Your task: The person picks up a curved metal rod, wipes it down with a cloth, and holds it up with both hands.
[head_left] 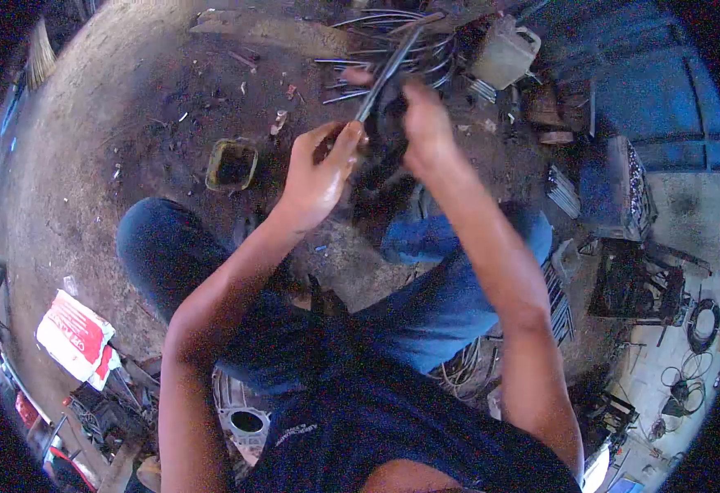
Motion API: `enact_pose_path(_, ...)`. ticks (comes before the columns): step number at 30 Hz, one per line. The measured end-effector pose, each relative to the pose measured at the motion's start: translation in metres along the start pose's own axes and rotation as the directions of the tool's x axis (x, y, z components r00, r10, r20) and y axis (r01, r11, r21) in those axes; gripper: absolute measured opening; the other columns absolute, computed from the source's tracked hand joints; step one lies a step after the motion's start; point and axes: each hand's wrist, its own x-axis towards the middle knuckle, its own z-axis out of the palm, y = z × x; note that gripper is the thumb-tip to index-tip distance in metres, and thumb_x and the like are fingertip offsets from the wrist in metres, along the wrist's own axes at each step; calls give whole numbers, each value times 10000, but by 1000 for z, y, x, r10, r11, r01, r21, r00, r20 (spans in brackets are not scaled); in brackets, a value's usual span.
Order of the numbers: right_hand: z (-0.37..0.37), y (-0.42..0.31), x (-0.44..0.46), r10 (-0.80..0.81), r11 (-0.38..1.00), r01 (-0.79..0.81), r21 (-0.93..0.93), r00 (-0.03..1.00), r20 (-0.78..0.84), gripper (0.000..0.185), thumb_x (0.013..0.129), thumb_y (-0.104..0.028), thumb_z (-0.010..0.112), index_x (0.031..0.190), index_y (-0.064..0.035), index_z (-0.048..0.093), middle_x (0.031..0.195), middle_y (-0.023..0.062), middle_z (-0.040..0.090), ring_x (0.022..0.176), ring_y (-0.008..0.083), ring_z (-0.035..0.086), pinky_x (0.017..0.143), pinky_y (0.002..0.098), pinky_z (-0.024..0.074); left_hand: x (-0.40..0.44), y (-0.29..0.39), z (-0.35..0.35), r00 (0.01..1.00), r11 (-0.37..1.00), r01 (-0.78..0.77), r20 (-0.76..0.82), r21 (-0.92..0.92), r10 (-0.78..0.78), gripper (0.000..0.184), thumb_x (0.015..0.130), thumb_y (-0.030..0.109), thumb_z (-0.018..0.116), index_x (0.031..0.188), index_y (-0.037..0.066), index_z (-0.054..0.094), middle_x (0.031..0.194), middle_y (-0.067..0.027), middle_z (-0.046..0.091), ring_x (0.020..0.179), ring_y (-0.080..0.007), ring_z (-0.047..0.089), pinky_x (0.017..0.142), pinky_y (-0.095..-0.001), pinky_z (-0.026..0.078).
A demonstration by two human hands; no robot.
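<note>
My left hand point(320, 172) is closed round the lower end of a thin, shiny metal rod point(391, 70), which slants up and to the right. My right hand point(428, 127) is beside the rod's middle, smeared by motion. A dark thing point(390, 97) lies between its thumb and a fingertip seen left of the rod; its kind is too blurred to make out. Beyond the hands, several bent metal rods point(438, 57) lie in a heap on the ground. Left of my left hand stands a small square tub point(233, 164) with dark contents.
A whitish jerrycan point(505, 53) stands at the upper right, near a blue panel point(648, 90). Short rods point(563, 193) lie beside a box point(623, 189) on the right. A red and white bag point(76, 337) lies at left. My bent knees point(159, 234) flank the work area.
</note>
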Motion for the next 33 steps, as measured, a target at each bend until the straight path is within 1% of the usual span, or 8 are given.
enact_pose_path(5,-27,69,32,-336,762,209,-613,937,-98,360,975,-204,327,1043,-55,647,1036,84,690,896,196,638,864,339,479,1,6,-3,984,996,80,-164,31,-74,301,952,294,579,884,4,625,615,47,475,503,-22,374,445,-210,246)
enact_pose_path(7,-34,54,35,24,987,-66,-144,961,-277,347,952,-245,363,1011,-62,652,941,85,690,866,218,640,821,367,499,2,9,-3,977,994,93,-200,66,-78,294,955,285,571,896,3,630,617,47,475,501,-22,374,444,-209,246)
enact_pose_path(10,-5,14,7,410,896,-336,290,876,-253,341,922,-298,403,977,-64,645,879,84,674,829,235,638,769,382,514,6,5,-9,983,991,135,-129,-3,-134,269,962,251,544,909,5,638,620,43,480,508,-24,384,448,-210,254)
enact_pose_path(15,-14,10,11,328,934,-249,254,880,-344,255,889,-262,518,967,-47,633,907,76,659,818,230,630,754,342,504,11,-4,-13,985,995,34,-172,96,-17,226,977,257,512,995,52,604,661,34,497,471,-35,370,403,-212,262)
enact_pose_path(17,-23,4,16,-546,711,398,-579,832,-99,199,858,-117,576,1020,-8,612,935,122,664,818,299,643,764,387,504,13,-9,-17,989,990,5,-149,141,16,224,975,252,515,974,46,603,651,30,497,473,-37,373,404,-217,266)
enact_pose_path(20,-9,7,19,-755,298,486,-822,647,109,196,866,-70,571,1037,23,595,959,186,656,875,368,637,764,408,505,10,-13,-12,990,965,-47,-116,258,79,232,972,242,516,922,32,602,635,15,507,484,-46,392,414,-229,284)
enact_pose_path(28,24,25,-11,-585,344,470,-813,785,206,180,872,-55,573,1042,1,591,894,249,643,784,431,634,692,486,519,9,-17,-19,971,845,-139,-95,516,218,274,934,154,499,799,-74,568,624,-173,545,585,-141,487,567,-358,407)
enact_pose_path(33,16,25,-2,-699,149,490,-859,666,258,141,874,-97,587,980,-9,614,815,229,650,731,409,645,647,474,532,12,-22,-17,924,734,-284,-28,617,381,231,910,128,512,820,-72,583,720,-269,589,675,-387,613,618,-426,434)
